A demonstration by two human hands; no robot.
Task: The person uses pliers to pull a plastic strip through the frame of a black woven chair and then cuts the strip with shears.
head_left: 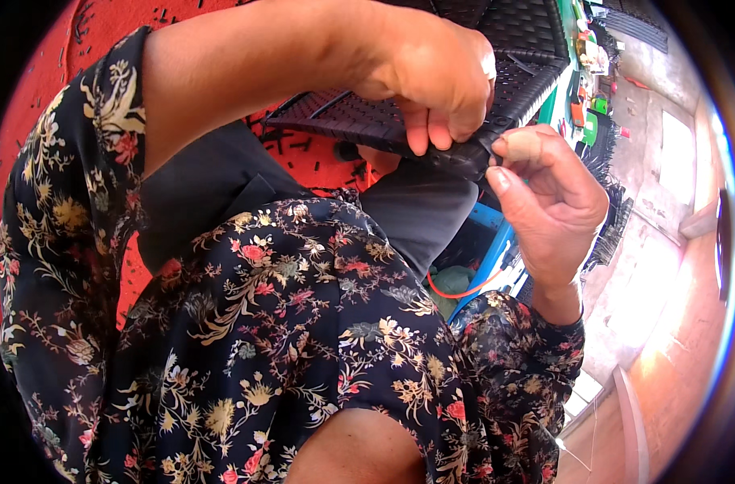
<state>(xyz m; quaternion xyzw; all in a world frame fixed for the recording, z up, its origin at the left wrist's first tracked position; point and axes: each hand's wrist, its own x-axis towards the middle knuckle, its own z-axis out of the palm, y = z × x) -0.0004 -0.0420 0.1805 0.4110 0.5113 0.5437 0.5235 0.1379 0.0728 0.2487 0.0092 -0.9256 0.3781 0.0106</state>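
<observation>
A black piece woven from flat, glossy strips (351,109) lies across the upper middle, over my lap, with a thick rolled edge. My left hand (436,77) reaches in from the left, bent at the wrist, its fingers curled down onto that edge near the corner. Its thumb is hidden behind the hand. Close by on the right, my right hand (557,194) pinches at the same corner, thumb and forefinger nearly meeting around a thin black strip (495,153). A tan patch wraps the right forefinger. Loose strip ends stick up from the weave.
Black offcuts lie scattered on the red floor (53,161) to the left. Beside my right leg stands a blue bin (488,230) with an orange-red cord (464,289) across it. A cluttered green-edged surface (563,97), holding a green container (589,127), runs along the right.
</observation>
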